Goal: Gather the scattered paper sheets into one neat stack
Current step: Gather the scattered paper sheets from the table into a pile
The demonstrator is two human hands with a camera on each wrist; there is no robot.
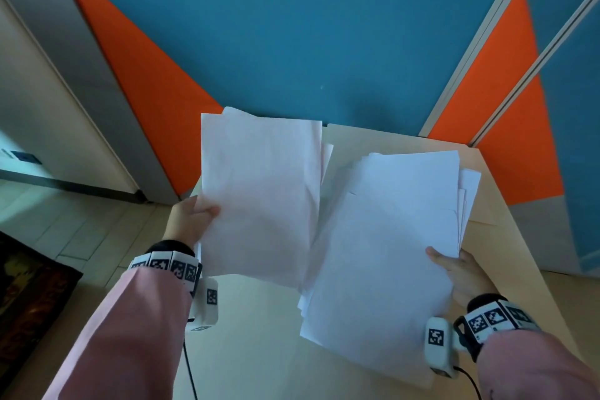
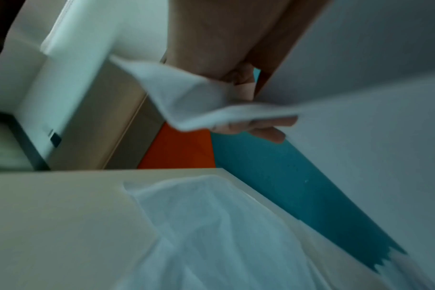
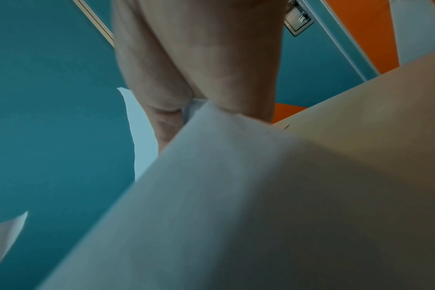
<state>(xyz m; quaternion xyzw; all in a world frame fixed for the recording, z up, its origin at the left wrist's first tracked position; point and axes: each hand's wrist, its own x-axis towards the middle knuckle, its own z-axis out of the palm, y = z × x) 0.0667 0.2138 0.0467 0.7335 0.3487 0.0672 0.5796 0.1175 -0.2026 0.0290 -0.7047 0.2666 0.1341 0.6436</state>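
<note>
Two bundles of white paper sheets are held above a pale table [image 1: 259,334]. My left hand [image 1: 191,221] grips the left bundle [image 1: 259,198] at its left edge, thumb on top, and lifts it nearly upright. In the left wrist view my fingers [image 2: 261,127] curl under that bundle's [image 2: 360,137] edge. My right hand [image 1: 454,269] pinches the right bundle [image 1: 389,253] at its right edge; its sheets are fanned and uneven. The right wrist view shows my right hand's fingers [image 3: 199,68] on the paper [image 3: 186,196]. More paper [image 2: 211,235] lies on the table below the left hand.
The table stands against a blue and orange wall [image 1: 292,26]. A grey door frame [image 1: 81,75] and tiled floor [image 1: 65,221] lie to the left, with a dark rug [image 1: 29,295] at the lower left. The table's near part [image 1: 253,367] is bare.
</note>
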